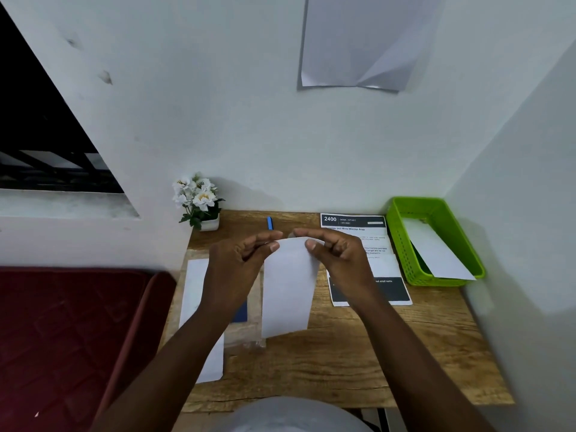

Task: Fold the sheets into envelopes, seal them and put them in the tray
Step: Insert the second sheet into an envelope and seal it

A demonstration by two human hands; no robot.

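**Folded white sheet held at its far edge, mid-fold**

Folded white paper sheet is lifted off the wooden surface, near edge hanging just above it. Long axis runs away from the body; far short edge is uppermost, between the two hands.

Left hand: thumb and fingers pinch the far-left corner. Right hand: thumb and fingers pinch the far-right corner. Both grips are clenched on the paper, one on each side of the axis, about equally near.

Judgement: this is a folding step, not yet sealed. The far edge looks ready to come toward the body, or be creased.

Green perforated plastic tray sits at the far-right corner of the surface, against the walls, well apart from the sheet; a white folded piece already lies in it. Right hand is nearer the tray.

Room: bare wood near the body is open. Flat white sheets lie left, by the surface's left edge; printed instruction page lies right, under the right hand. Blue pen and small white flower pot stand beyond.
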